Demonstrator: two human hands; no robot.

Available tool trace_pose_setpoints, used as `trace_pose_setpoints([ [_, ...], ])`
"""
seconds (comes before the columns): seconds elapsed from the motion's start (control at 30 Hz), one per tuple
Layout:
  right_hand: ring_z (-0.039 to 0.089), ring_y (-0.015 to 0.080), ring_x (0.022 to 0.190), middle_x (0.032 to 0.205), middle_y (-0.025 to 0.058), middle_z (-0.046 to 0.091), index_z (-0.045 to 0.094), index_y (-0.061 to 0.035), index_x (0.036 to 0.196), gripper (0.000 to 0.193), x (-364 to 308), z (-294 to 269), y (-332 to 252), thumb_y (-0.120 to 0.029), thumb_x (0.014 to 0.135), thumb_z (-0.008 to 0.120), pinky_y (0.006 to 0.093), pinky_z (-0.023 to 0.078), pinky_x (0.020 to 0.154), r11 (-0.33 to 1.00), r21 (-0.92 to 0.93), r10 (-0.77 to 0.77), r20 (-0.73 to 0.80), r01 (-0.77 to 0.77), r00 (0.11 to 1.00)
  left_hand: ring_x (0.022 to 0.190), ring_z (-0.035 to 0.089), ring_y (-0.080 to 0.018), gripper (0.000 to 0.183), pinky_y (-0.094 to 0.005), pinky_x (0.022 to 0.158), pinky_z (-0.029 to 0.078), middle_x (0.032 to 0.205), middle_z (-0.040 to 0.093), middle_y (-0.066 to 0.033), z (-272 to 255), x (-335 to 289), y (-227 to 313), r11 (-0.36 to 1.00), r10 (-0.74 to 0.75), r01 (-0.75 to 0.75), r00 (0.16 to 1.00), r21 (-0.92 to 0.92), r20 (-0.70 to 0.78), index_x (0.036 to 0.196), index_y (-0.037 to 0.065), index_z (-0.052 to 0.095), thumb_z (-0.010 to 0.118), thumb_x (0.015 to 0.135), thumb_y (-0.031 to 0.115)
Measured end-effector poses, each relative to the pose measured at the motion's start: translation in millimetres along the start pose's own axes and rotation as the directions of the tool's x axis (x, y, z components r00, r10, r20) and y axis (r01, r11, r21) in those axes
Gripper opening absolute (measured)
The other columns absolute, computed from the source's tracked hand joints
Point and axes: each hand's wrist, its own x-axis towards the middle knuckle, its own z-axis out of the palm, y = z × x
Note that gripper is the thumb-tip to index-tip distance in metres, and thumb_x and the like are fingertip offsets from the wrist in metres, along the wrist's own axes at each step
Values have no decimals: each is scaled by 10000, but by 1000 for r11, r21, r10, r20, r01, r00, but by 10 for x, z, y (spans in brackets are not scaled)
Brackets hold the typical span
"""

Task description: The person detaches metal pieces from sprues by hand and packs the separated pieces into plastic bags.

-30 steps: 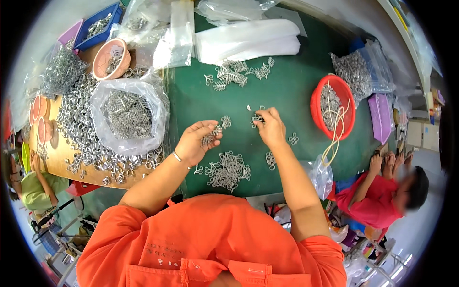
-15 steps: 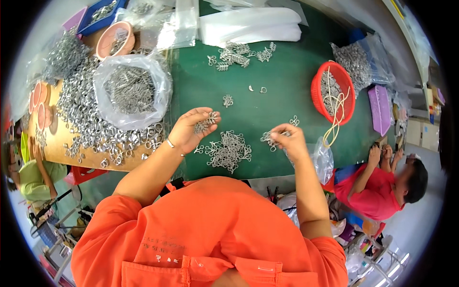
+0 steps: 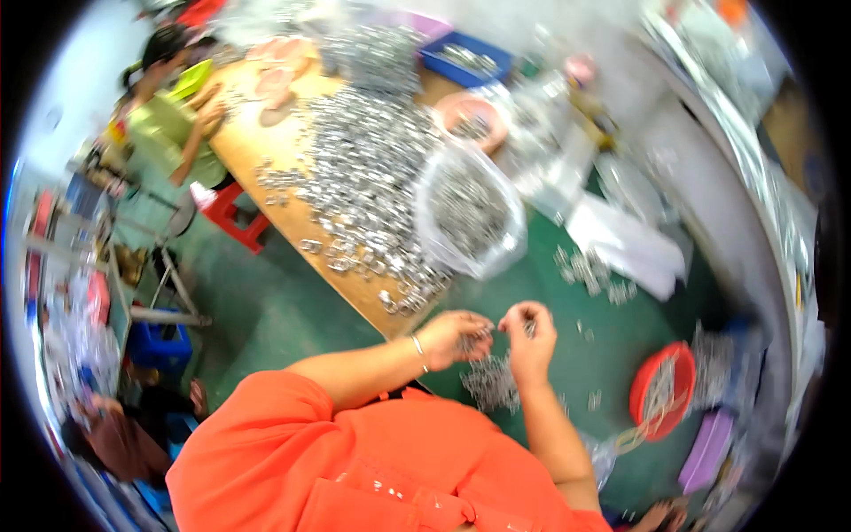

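My left hand [image 3: 454, 339] is curled around several small looped metal pieces [image 3: 474, 342], blurred by motion. Close beside it, almost fingertip to fingertip, my right hand [image 3: 534, 341] is closed with a bit of the same silvery metal showing between its fingers. Just below both hands lies a pile of looped metal pieces [image 3: 490, 383] on the green tabletop [image 3: 567, 337]. Farther off, a second cluster of these pieces [image 3: 587, 269] rests near a white plastic sheet [image 3: 625, 244].
A clear bag [image 3: 427, 208] full of metal parts stands beyond my left hand, beside a spread of metal rings [image 3: 363, 168] on a wooden board. At right sit a red basket [image 3: 640, 401] and a purple tray [image 3: 707, 452]. A person in green [image 3: 173, 137] sits far left.
The view has swung left, bringing more of the wooden board and floor into sight. My hands have come together from apart, the right one leaving the table's right side.
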Motion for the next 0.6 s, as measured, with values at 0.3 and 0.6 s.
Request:
trace_pose_setpoints([
  [0.3,429,376,1105,1188,206,467,462,30,1175,417,-40,666,-245,-83,781,539,450,321,951,533,-282,-279,832,798,480,910,564,-195,308,-368,806,457,929,620,-55,-257,-165,62,735,212,-163,977,-658,-6,954,74,594,481,882,350],
  [0.6,441,328,1049,1135,183,469,468,19,1095,407,829,508,-266,-139,753,622,408,347,893,789,-443,-277,362,426,890,558,522,-81,233,-192,365,328,669,538,17,-47,-368,508,777,448,-482,875,-405,-182,972,145,527,596,831,318],
])
